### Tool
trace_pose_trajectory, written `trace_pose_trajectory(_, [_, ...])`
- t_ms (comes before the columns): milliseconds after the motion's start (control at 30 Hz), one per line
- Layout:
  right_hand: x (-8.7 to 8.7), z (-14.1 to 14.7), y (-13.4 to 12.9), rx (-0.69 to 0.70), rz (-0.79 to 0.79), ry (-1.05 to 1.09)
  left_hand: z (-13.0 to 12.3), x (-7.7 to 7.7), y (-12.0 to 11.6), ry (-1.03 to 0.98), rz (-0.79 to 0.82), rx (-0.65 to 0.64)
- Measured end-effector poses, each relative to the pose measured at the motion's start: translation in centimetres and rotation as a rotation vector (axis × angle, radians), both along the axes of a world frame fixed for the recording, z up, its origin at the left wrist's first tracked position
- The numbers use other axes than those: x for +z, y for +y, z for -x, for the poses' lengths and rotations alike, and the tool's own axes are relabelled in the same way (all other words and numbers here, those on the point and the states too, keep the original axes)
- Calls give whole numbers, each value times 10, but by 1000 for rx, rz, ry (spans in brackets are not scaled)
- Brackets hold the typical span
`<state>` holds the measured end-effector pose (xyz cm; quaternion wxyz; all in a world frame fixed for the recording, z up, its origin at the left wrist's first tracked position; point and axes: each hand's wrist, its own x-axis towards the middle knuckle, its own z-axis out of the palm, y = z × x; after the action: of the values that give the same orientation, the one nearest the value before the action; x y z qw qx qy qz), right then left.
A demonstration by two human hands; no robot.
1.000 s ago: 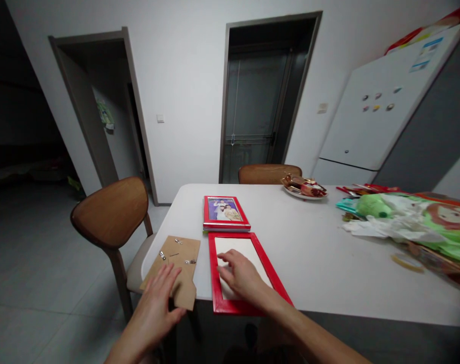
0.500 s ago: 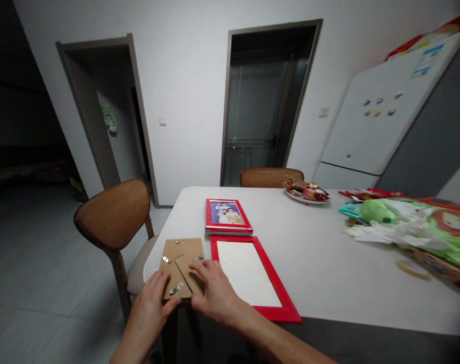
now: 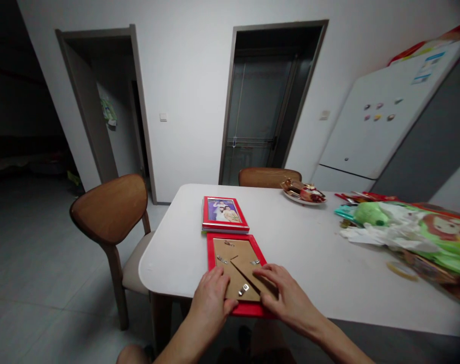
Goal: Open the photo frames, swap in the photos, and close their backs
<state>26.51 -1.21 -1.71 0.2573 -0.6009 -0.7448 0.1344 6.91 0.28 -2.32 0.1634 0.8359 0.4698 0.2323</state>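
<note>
A brown picture frame backing board [image 3: 233, 277] with metal clips and a stand flap lies over the opening of a red picture frame [image 3: 212, 255] at the table's near edge. My left hand [image 3: 213, 293] grips the board's left edge near its lower corner. On the opposite edge, beside the flap, my right hand [image 3: 283, 293] has its fingers and thumb closed on the board. The frame's lower right part is hidden under my right hand. Just beyond it sits a stack of red frames [image 3: 225, 215], the top one holding a photo of people.
On the white table [image 3: 309, 268] stand a plate of wrapped snacks [image 3: 304, 192] and, at right, a green plastic package [image 3: 370, 215] with white paper. A tape roll [image 3: 402, 271] lies nearby. Wooden chairs stand at the left [image 3: 110, 207] and far side [image 3: 270, 177].
Both hands have carried the backing board rightward, from the table's left edge onto the red frame. The board now covers the frame's white inside. The view has shifted slightly.
</note>
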Motion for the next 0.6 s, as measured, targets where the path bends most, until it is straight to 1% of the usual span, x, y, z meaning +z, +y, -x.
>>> trace_pose_trajectory(100, [-10,0,5,-8,-41,-18,-2,-1,5,40,27,-9])
trace_pose_trajectory(167, [-14,4,6,4,-69,-27,-1,0,7,63,36,-21])
trace_pose_trajectory(267, [-15,10,7,4,-107,-60,2,3,8,92,35,-33])
trace_pose_trajectory(367, [-14,12,8,-20,-111,-127,4,4,5,94,45,-23])
trace_pose_trajectory(433, [-14,12,9,-14,-107,-162,6,1,1,72,51,-32])
trace_pose_trajectory(533, [-14,12,8,4,-119,-186,9,-6,-5,27,31,-99])
trace_pose_trajectory(600, [-12,16,4,45,-141,-203,10,-10,-6,3,7,-125])
